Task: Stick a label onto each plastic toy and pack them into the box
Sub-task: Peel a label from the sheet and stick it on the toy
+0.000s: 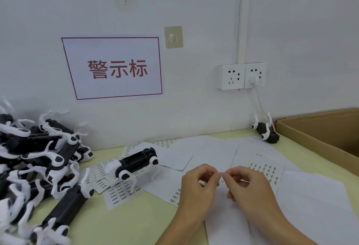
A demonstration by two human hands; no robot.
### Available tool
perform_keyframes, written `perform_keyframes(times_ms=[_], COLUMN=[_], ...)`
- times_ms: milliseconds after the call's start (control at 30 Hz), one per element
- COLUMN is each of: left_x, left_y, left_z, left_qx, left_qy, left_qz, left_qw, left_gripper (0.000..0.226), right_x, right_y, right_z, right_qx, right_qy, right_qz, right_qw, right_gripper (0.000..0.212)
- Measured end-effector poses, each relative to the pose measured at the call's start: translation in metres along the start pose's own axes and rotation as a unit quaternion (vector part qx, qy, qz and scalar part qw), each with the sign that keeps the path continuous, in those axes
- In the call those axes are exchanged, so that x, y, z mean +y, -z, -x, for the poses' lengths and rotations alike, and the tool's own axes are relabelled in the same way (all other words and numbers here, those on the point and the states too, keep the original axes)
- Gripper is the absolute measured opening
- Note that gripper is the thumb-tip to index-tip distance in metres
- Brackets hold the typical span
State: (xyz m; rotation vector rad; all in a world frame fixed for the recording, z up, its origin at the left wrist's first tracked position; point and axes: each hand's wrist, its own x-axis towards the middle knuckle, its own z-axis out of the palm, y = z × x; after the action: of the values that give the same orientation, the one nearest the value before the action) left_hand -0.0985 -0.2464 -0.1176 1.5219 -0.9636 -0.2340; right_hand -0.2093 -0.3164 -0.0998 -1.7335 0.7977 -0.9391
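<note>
Head view: left hand point(200, 182) and right hand point(246, 182) pinch one small label point(221, 177) together, right of the standing toy dog point(134, 164); peel gently, keeping adhesive off fingertips.

a white wall sign point(114, 68) with a red border is showing three large red characters, 警示标. the label sheets point(118, 192) lying on the table are carrying rows of small black print, too small to read, and so are the sheets point(266, 169) on the right.
</note>
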Motion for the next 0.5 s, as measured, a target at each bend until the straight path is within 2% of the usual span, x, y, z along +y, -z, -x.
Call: perform_keyframes(times_ms=[167, 233, 300, 333, 400, 500], left_x=[0.002, 0.002, 0.006, 0.01, 0.023, 0.044], left_y=[-0.002, -0.001, 0.002, 0.005, 0.012, 0.024], left_z=[0.004, 0.004, 0.004, 0.004, 0.002, -0.009], left_qx=[0.008, 0.032, 0.07, 0.097, 0.15, 0.153], left_qy=[-0.016, -0.006, 0.01, -0.006, -0.101, -0.218], left_qz=[-0.019, -0.016, 0.031, 0.065, 0.087, 0.025], left_qw=[1.0, 0.999, 0.997, 0.993, 0.98, 0.963], left_gripper=[0.02, 0.026, 0.027, 0.027, 0.027, 0.027], right_x=[0.002, 0.004, 0.007, 0.008, 0.01, 0.015], right_y=[0.001, 0.002, 0.003, 0.003, 0.002, -0.003], right_z=[0.0, -0.002, -0.005, -0.006, -0.006, -0.005], right_qx=[0.032, 0.039, 0.041, 0.035, 0.008, -0.023], right_qy=[0.034, 0.03, 0.022, 0.015, -0.002, -0.007], right_qz=[0.02, 0.013, 0.002, 0.001, 0.012, 0.062], right_qw=[0.999, 0.999, 0.999, 0.999, 1.0, 0.998], right_gripper=[0.018, 0.017, 0.017, 0.017, 0.017, 0.019])
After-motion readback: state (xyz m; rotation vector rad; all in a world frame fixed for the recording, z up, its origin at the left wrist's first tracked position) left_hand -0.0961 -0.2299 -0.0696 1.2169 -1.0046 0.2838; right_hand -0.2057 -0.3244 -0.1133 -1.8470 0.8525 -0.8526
